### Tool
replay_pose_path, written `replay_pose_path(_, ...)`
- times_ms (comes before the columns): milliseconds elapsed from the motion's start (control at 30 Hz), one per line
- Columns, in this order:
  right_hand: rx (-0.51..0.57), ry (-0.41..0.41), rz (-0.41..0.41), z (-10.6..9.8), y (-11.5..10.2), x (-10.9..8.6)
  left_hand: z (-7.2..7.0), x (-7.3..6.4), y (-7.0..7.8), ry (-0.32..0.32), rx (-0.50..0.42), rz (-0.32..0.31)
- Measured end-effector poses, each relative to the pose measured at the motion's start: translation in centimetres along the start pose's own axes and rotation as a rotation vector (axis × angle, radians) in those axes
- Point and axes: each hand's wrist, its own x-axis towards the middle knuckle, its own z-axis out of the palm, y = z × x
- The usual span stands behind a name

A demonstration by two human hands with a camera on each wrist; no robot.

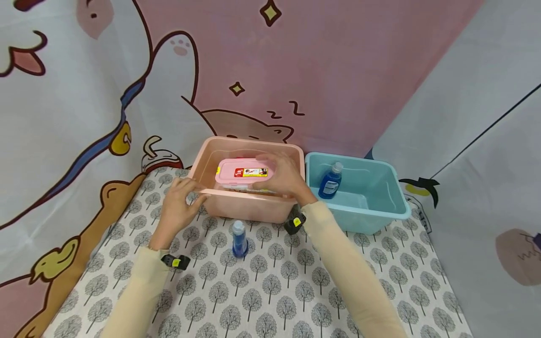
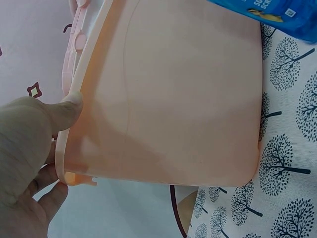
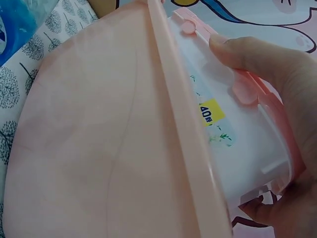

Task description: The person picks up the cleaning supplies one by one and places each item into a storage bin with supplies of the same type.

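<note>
My left hand grips the front left corner of a pink plastic bin. In the left wrist view its thumb lies on the rim and the other fingers curl under the corner. My right hand reaches over the bin's front rim and holds the right end of a food storage box with a pink lid and label. Seen from the right wrist, the box's whitish see-through side bears a yellow sticker, and the thumb presses along the lid's edge. The bin wall hides the box's lower part there.
A small bottle of blue liquid stands on the tree-print cloth in front of the pink bin. At the right, a light blue bin holds another blue bottle. Cartoon-print curtains hang behind and at the sides.
</note>
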Motion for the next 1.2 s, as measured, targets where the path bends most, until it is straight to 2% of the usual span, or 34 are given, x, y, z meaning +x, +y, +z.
replay_pose_path(100, 0.044, -0.015, 0.042, -0.1, -0.4, 0.0, 0.0, 0.0, 0.0, 0.001, 0.001, -0.003)
replay_pose_path(267, 0.142, 0.022, 0.078, -2.0, -1.7, 0.0, 0.0, 0.1, 0.1, -0.005, -0.004, 0.003)
replay_pose_path(400, 0.117, 0.023, 0.018, -2.8, -2.0, -0.1, -0.1, 0.1, 0.1, -0.001, -0.004, 0.0)
replay_pose_path(567, 0.09, -0.013, -0.04, -2.7, -1.6, -0.4, -0.1, 0.1, 0.0, -0.004, -0.001, 0.001)
replay_pose_path(833, 0.058, -0.012, -0.063, -2.3, -1.1, -1.3, 0.1, 0.1, 0.0, -0.004, -0.003, -0.004)
replay_pose_path(1033, 0.043, -0.012, -0.115, -2.2, -0.8, -1.8, 0.1, 0.1, 0.1, -0.001, -0.006, 0.005)
replay_pose_path(1200, 0.067, 0.009, -0.126, -1.9, -0.6, -2.2, 0.0, 0.1, 0.0, 0.0, -0.003, 0.0)
